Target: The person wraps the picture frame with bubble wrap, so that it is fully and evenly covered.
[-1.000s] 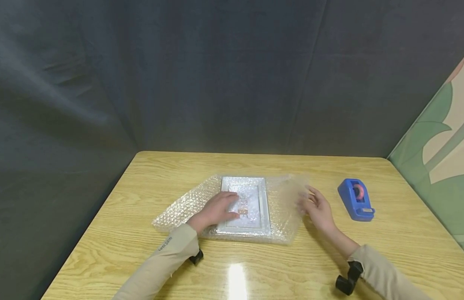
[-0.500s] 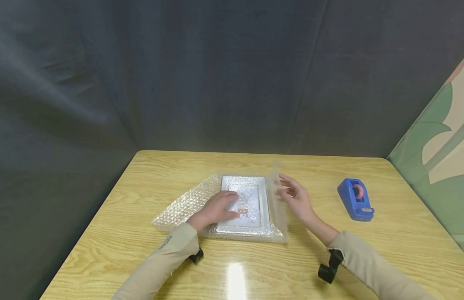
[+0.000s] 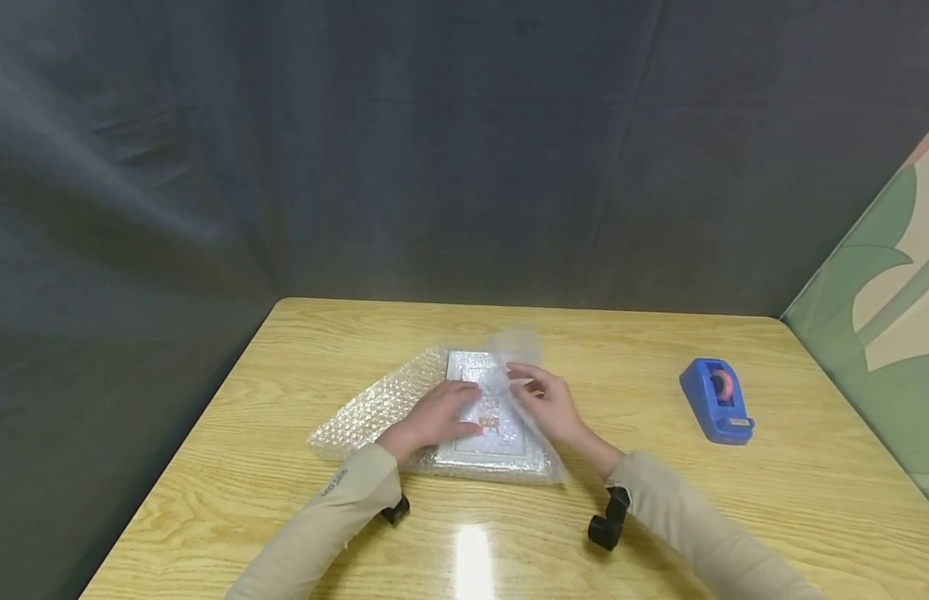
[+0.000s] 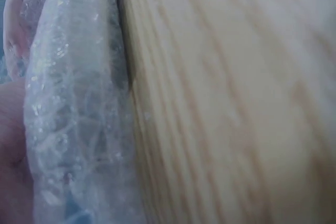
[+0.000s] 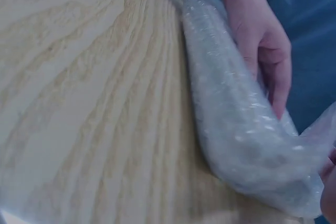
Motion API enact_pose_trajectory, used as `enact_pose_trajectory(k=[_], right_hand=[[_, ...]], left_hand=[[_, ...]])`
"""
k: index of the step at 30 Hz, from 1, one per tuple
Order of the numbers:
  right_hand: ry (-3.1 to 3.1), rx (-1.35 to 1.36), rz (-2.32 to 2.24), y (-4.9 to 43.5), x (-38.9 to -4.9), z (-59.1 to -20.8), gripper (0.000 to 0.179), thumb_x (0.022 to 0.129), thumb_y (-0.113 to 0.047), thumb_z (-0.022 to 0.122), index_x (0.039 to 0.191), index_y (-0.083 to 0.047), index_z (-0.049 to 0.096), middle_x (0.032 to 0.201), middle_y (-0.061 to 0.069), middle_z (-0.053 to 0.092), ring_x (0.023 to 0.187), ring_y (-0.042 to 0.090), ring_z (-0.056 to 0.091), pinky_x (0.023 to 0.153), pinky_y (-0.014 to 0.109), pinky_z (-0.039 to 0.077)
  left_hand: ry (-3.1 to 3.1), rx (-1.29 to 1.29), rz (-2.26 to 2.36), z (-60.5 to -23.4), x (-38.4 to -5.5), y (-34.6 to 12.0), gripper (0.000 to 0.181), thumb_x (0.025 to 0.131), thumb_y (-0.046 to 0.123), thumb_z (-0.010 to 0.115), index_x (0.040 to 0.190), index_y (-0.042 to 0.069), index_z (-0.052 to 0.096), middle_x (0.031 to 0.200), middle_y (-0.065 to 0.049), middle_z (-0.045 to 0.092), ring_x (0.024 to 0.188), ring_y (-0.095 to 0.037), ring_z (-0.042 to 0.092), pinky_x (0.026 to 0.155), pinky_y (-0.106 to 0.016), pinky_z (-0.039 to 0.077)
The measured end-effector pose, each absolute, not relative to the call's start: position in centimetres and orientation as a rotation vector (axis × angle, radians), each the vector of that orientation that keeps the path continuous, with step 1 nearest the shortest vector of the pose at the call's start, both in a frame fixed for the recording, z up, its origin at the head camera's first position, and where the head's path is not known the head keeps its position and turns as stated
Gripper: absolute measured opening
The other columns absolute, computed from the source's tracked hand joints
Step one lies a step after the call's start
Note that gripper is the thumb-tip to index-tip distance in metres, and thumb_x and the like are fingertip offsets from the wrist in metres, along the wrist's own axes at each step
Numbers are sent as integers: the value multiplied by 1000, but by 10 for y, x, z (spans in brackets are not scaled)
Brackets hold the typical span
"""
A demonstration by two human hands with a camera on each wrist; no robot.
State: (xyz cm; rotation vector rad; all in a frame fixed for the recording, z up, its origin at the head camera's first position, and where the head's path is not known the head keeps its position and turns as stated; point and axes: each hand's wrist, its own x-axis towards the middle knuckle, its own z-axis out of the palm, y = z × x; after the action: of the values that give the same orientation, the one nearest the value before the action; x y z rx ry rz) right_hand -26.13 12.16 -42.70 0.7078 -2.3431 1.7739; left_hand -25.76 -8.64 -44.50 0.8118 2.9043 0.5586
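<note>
A silver-white picture frame (image 3: 479, 450) lies on the table with clear bubble wrap (image 3: 382, 410) around it. My left hand (image 3: 432, 414) rests on the frame's left part, fingers extended over its face. My right hand (image 3: 550, 406) pinches the right flap of the wrap and holds it raised over the frame's right part. In the right wrist view, the wrap (image 5: 226, 93) bends up at the frame's edge towards my right fingers (image 5: 331, 195). The left wrist view shows the wrap's padded side (image 4: 79, 103) close up, beside part of my left hand (image 4: 10, 124).
A blue tape dispenser (image 3: 717, 402) with a pink roll stands at the right of the wooden table (image 3: 621, 342). A dark curtain (image 3: 464, 167) hangs behind the table, and a wall with a leaf pattern (image 3: 891, 333) rises at the right.
My right hand has moved left with the flap of bubble wrap, folding it from beside the picture frame up over its right part. My left hand has stayed in place.
</note>
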Motion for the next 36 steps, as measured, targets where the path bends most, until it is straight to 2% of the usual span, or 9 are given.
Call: enact_pose_trajectory(k=[7,13,21,28,36], right_hand=[[-2354,525,1712,104,-274,-458,24,81,0,62,104,5,64,103,20,64,71,21,60,63,20,51],[-2444,478,1551,96,-275,-463,26,77,-4,65,103,1,66,96,15,66,66,18,59,58,22,51],[-2605,477,1335,93,-274,-466,28,75,-11,69,101,-4,67,73,4,63,56,9,52,50,21,46],[-2659,515,1213,91,-272,-466,24,74,-14,69,97,-6,68,97,7,64,61,8,51,53,22,45],[-2664,597,1066,89,-272,-467,31,69,-18,71,96,-4,67,103,10,61,65,12,54,61,29,49]], left_hand=[[2896,773,564,-446,-258,-86,63,81,37,64,133,8,45,138,-7,42,127,-24,36,108,-41,25],[2902,757,547,-447,-258,-86,64,81,39,63,134,9,43,140,-6,40,129,-23,34,108,-41,24],[2932,775,569,-450,-257,-86,66,80,39,64,133,5,44,138,-9,42,127,-25,36,107,-41,26],[2996,724,556,-450,-254,-86,69,77,42,68,129,2,47,134,-10,45,126,-24,37,107,-38,28],[3017,567,563,-446,-249,-83,92,75,46,68,139,-4,26,146,-16,24,134,-31,24,110,-40,20]])
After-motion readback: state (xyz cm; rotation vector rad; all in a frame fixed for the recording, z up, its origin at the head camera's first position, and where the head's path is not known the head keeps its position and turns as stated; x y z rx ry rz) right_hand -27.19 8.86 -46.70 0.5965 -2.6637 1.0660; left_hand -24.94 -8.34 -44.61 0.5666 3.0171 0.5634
